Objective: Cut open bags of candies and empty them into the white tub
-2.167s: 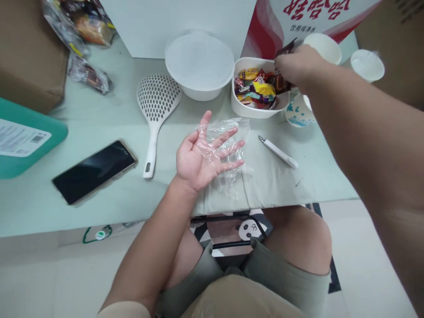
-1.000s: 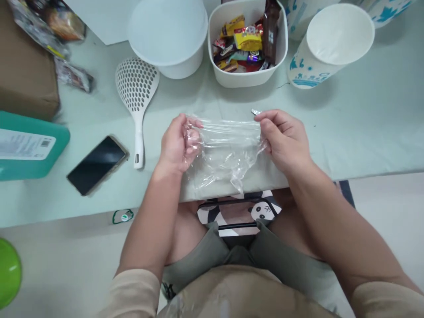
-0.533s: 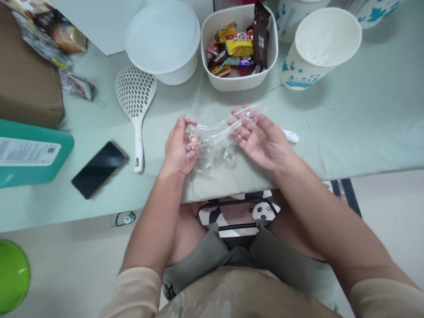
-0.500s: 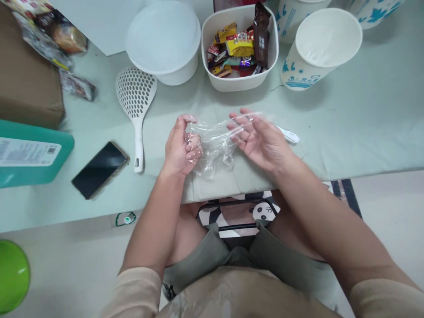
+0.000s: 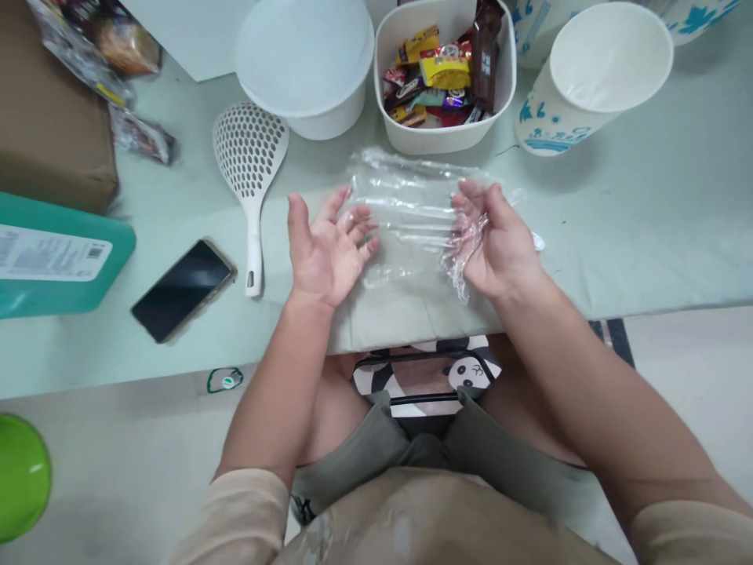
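Observation:
A crinkled sheet of clear plastic film [image 5: 405, 212] stretches between my two hands, just above the table's front part. My right hand [image 5: 491, 239] has its fingers curled with the thumb up, and the bunched end of the film is gathered in it. At the film's left edge, my left hand [image 5: 332, 247] is palm up with thumb and fingers spread; its fingertips are close to the film, and I cannot tell whether they touch it. Part of a small white object [image 5: 537, 242] shows behind my right hand, mostly hidden.
A white slotted skimmer [image 5: 252, 169] and a phone [image 5: 183, 290] lie to the left, near a teal container [image 5: 59, 255] and a cardboard box [image 5: 52, 133]. Behind my hands stand a lidded white tub [image 5: 303, 59], a white bin of wrapped sweets [image 5: 444, 141] and paper cups [image 5: 553, 118].
My left hand has opened from its closed grip on the film. My right hand has moved slightly right and closed around the film, which is now spread wider. The view has shifted slightly.

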A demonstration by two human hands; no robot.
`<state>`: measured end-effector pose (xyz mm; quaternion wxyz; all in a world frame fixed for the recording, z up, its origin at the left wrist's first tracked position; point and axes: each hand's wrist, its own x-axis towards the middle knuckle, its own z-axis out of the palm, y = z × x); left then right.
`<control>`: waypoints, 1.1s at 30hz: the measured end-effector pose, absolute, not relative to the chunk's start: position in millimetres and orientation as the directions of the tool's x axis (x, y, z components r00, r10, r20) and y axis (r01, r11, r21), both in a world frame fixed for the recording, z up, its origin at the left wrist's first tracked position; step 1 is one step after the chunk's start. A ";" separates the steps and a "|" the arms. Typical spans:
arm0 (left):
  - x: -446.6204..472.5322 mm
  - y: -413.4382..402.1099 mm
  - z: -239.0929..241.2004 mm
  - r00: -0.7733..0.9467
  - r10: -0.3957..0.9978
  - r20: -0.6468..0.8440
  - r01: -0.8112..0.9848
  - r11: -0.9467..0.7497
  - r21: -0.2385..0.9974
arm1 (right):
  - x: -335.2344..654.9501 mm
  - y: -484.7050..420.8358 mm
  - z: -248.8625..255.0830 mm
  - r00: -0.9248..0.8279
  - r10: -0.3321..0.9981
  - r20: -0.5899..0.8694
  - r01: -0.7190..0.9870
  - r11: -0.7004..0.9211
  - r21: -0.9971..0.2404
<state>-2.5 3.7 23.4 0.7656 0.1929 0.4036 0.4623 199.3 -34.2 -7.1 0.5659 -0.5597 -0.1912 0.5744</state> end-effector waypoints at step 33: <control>-18.6 22.7 20.7 0.347 0.830 -0.437 -0.236 0.528 0.816 | 224.5 -60.2 7.2 0.011 0.910 -0.414 -0.450 -0.365 -0.815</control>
